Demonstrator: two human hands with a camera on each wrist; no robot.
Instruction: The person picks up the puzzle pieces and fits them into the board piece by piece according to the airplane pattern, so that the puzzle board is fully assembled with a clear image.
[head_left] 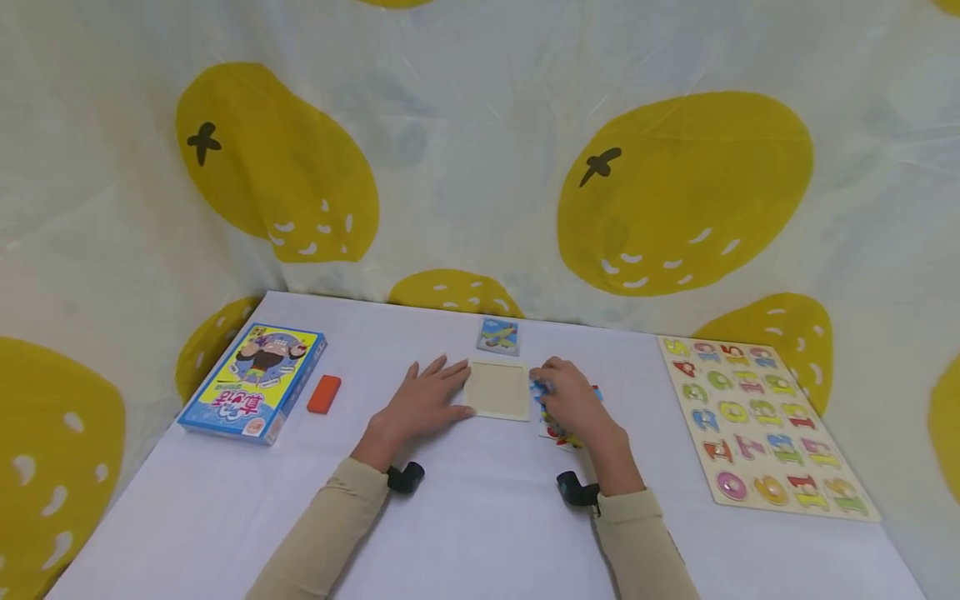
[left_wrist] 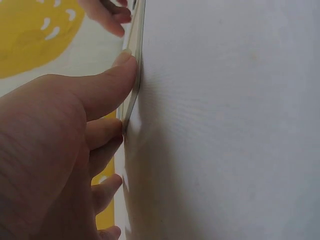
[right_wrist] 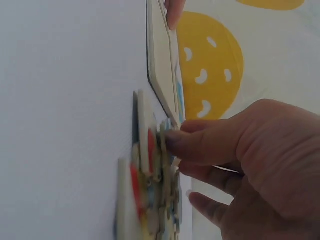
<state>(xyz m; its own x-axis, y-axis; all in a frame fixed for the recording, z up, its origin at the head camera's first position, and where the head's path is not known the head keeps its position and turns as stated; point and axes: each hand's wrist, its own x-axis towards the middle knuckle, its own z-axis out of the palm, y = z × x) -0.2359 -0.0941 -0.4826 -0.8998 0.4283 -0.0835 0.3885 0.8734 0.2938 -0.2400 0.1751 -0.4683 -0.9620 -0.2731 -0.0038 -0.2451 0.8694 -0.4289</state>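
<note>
Pink Chinese characters mark the box (head_left: 251,383) by the bench's (head_left: 480,525) left edge; numerals cover the board (head_left: 738,389) along its right. Between the hands lies the tray (head_left: 497,390): the left hand (head_left: 423,402), fingers spread, touches it; the right hand (head_left: 573,402) pinches a puzzle piece (right_wrist: 165,160).

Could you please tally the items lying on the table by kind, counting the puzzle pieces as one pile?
Printed box: 1
Red-orange block: 1
Picture square: 1
Wooden tray: 1
Puzzle-piece pile: 1
Number board: 1
Total: 6
</note>
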